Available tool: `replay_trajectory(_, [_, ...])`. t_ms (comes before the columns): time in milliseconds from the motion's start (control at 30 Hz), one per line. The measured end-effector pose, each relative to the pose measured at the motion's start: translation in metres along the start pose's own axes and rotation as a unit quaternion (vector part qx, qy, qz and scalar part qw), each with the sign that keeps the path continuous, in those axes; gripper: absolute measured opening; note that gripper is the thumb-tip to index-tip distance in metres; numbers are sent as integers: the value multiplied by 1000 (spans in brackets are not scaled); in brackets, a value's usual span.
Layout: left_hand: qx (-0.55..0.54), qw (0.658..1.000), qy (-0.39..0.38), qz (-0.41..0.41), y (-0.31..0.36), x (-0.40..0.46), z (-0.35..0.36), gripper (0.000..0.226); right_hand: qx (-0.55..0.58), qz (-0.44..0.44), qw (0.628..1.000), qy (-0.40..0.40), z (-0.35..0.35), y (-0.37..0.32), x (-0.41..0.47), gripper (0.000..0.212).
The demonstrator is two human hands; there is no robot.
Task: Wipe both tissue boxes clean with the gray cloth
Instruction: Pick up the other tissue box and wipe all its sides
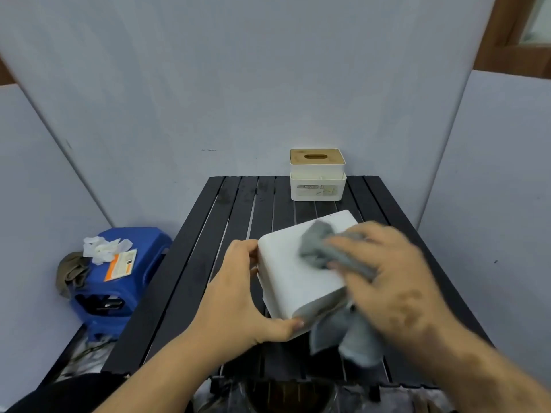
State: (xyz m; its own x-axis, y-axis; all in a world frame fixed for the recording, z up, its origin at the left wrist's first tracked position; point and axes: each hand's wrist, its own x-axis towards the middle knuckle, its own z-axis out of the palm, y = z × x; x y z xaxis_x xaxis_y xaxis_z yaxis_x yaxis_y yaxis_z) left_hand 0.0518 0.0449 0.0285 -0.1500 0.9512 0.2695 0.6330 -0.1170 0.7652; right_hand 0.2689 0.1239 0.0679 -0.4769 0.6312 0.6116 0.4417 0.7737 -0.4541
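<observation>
Head view, nearest: two bare forearms reach in from the bottom edge over a black slatted table [208, 234].
Left hand [235, 296]: clasps the left side of the white tissue box [295, 272]; thumb on its near corner, fingers on the far-left edge.
White tissue box: tipped on the table, plain face up, between both hands.
Right hand [390, 281]: blurred, closed on the gray cloth [322, 248], pressing it on the box's top right.
Gray cloth: bunched under the fingers, loose end hanging past the box's near-right edge, covering that corner.
Second tissue box [317, 177]: white, wooden slotted lid, upright at the table's far edge, well beyond the grip, nothing touching it.
Left of the grip, off the table: blue stool [119, 281] with crumpled white tissue [103, 248], an orange-and-white packet [120, 265], a drab rag [70, 271] at its side.
Backdrop: gray panels [208, 84].
</observation>
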Motion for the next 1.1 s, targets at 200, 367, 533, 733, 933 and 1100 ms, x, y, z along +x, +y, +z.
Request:
replay_trajectory(200, [28, 1000, 1, -13, 7, -3, 4, 100, -55, 127, 989, 52, -7, 25, 15, 27])
replay_trajectory(367, [-5, 1000, 17, -8, 12, -4, 9, 89, -37, -63, 997, -32, 19, -27, 7, 38])
replay_trajectory(533, [19, 1000, 23, -9, 12, -7, 11, 99, -13, 87, 996, 28, -3, 37, 35, 26])
replay_trajectory(733, [19, 999, 28, -22, 15, -13, 13, 99, -73, 25, 997, 0, 12, -13, 29, 27])
replay_trajectory(933, [29, 999, 27, -5, 13, -15, 13, 99, -52, 53, 997, 14, 10, 5, 34, 22])
replay_trajectory(1100, [28, 999, 30, -9, 13, -18, 14, 102, -57, 200, 978, 33, -8, 40, 42, 17])
